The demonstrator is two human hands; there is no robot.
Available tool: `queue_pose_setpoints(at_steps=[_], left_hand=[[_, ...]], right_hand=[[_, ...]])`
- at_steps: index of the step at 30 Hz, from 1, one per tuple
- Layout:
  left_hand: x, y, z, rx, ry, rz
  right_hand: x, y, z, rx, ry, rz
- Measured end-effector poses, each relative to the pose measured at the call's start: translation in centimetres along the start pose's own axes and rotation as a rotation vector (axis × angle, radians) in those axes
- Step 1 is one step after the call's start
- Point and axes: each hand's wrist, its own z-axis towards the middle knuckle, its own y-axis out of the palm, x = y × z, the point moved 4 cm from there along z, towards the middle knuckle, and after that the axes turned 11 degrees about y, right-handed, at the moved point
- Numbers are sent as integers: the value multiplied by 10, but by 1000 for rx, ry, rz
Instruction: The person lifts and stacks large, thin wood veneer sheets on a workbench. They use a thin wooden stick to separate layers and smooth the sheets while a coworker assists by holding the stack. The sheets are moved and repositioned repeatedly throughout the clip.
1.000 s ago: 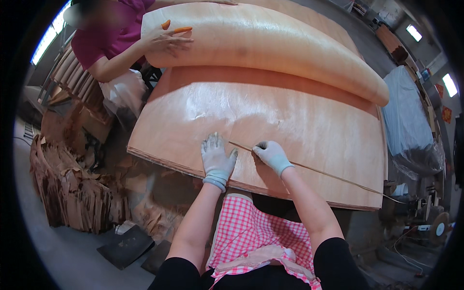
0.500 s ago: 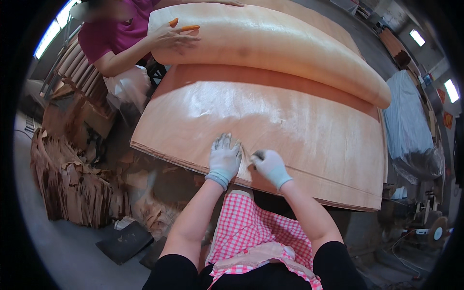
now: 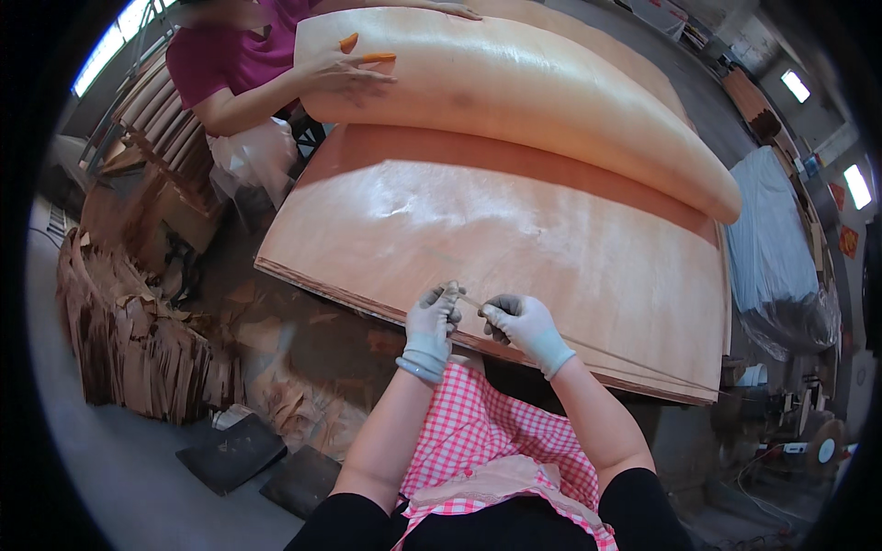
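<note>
Both my hands wear pale gloves with grey, dirty fingertips, and they are over the near edge of a stack of wood veneer sheets (image 3: pixel 551 266). My left hand (image 3: pixel 428 323) is closed, its thumb and fingers pinching one end of a thin, light strip (image 3: pixel 470 301). The strip spans the short gap to my right hand (image 3: pixel 520 321), whose fingers are pinched on its other end. What the strip is made of is too small to tell. Beyond my hands, a large veneer sheet (image 3: pixel 514 101) is rolled back on itself across the stack.
At the far left, a co-worker's hand (image 3: pixel 354 75) with orange finger covers rests on the rolled sheet. Torn veneer pieces (image 3: pixel 138 340) stand bundled at left, near dark flat pieces (image 3: pixel 231 453) on the floor. A plastic-covered pile (image 3: pixel 776 239) stands at right.
My left hand has gone from lying spread on the veneer to closing on the strip, drawing nearer to me. My right hand stays pinched. The view has shifted slightly.
</note>
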Motion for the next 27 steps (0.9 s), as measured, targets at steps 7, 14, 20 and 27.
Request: queue_pose_setpoints(at_steps=[7,14,20,27], left_hand=[[15,-26,19,164,435,372],[149,-151,82,534,785,900],[226,-221,121,666,828,1254],[235,-255,151,621,568,1347]], right_hand=[[14,-7,-3,165,-225,-347],[57,-85,-70,163,193,-402],[126,-170,-106,297,385,-334],[131,-182,-120,413,430,-449]])
